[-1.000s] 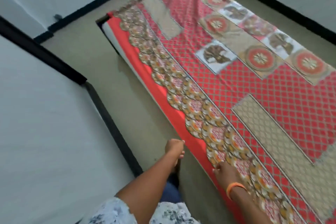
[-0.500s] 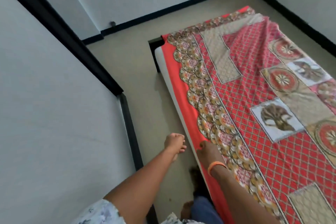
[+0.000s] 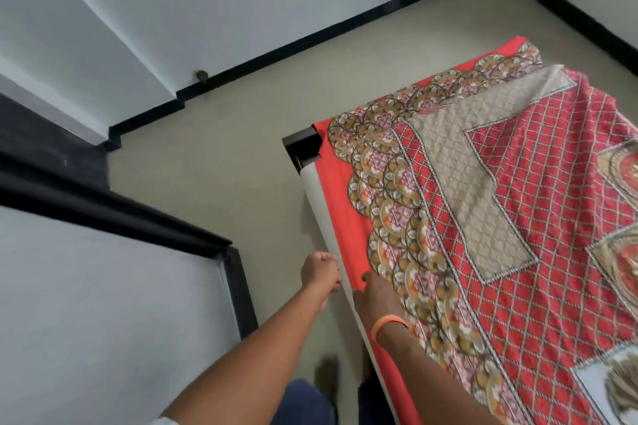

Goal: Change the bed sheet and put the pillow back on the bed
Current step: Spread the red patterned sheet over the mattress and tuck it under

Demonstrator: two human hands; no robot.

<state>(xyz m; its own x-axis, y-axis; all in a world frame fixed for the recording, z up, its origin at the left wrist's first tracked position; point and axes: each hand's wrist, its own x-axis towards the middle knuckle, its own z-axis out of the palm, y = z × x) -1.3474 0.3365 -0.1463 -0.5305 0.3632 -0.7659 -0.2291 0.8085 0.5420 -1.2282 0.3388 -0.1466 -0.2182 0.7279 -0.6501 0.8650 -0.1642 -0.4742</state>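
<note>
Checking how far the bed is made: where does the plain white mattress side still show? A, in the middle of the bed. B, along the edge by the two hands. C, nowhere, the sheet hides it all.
B: a white strip of mattress shows beside the red sheet edge, running down to the left hand.

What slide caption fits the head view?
Both hands work the red patterned sheet along the white mattress edge: left hand fisted, right hand on it.

Red patterned bed sheet (image 3: 518, 217) flat over white mattress (image 3: 319, 207), edge overhanging, wrinkled far end.
</note>
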